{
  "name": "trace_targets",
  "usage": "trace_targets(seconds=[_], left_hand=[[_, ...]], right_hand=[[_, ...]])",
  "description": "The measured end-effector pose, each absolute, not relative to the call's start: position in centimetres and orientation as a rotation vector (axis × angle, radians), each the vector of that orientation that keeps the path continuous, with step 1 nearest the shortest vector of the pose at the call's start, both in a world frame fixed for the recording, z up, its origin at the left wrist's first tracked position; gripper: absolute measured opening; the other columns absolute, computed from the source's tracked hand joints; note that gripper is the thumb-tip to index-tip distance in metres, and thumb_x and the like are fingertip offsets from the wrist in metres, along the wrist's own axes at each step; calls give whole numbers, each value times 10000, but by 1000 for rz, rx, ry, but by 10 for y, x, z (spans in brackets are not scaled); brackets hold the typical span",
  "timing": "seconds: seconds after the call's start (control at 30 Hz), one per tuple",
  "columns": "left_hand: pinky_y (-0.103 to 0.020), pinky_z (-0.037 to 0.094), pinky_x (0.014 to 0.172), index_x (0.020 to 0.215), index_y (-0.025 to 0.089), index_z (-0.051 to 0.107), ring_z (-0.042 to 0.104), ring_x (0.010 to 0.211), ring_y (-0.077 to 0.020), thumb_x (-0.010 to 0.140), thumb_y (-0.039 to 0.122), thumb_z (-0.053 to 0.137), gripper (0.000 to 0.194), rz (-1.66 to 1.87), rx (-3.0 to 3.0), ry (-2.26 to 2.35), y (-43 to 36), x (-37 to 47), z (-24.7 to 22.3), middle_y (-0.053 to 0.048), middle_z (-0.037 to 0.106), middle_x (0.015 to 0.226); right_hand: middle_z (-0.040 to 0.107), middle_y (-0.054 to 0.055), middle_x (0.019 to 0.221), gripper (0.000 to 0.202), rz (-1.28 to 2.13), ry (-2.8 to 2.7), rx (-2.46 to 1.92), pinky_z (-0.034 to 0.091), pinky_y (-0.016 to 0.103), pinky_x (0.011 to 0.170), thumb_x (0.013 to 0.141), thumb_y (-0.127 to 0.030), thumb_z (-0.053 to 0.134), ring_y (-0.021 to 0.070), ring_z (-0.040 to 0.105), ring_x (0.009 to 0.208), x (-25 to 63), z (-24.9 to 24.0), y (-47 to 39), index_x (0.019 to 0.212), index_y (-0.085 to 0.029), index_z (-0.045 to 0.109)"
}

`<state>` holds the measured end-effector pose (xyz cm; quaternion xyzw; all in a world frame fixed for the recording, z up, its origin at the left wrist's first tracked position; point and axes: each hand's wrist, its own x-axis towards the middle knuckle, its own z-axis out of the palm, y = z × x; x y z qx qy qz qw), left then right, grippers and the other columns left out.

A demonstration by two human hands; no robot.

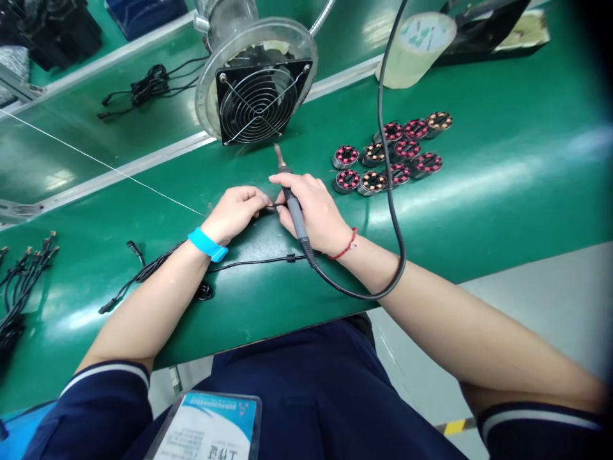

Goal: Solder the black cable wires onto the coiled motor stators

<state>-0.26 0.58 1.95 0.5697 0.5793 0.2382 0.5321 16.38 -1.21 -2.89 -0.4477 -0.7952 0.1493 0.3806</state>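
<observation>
My right hand (pixel 313 211) is closed around the grey handle of a soldering iron (pixel 294 207), whose metal tip points away from me toward the fan. Its thumb and fingertips also meet a thin black cable (pixel 279 205). My left hand (pixel 237 212), with a blue wristband, pinches the end of that cable, where short coloured wires show; the tips of its fingers hide part of them. More black cable (pixel 249 262) with a small clip lies on the green bench below both hands. A coiled bundle of it (pixel 153 268) passes under my left forearm.
A fume extractor fan (pixel 258 105) stands just beyond my hands. Several round motor stators (pixel 372 182) sit to the right, with the iron's cord (pixel 390 191) looping past them. A tape roll (pixel 416 48) is at the back; black cables (pixel 22 281) lie far left.
</observation>
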Motion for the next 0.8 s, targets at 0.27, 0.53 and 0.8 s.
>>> trace_targets(seconds=[0.27,0.53,0.8], left_hand=[[-255,319,605,632,143,561,429,595,-96,812,192,588,189,420,1740,1357,-1,0,15,40,517,597],[-318,417,798,744,153,581,543,801,-167,882,172,536,146,682,1712,1860,27,-36,12,-33,615,804],[-281,469,740,1147,199,476,509,749,-130,989,480,376,338,1248,1494,1687,14,-32,17,-54,568,980]], right_hand=[[701,1,933,445,693,-1791,-1185,502,424,908,804,-153,529,213,646,935,161,-26,-14,1235,-255,493],[687,35,1024,413,759,-1603,-1160,496,467,1005,854,-193,566,203,662,996,180,-33,-14,1253,-286,513],[693,25,972,365,763,-1636,-1073,544,411,922,887,-175,568,177,680,912,183,-15,-25,1234,-282,534]])
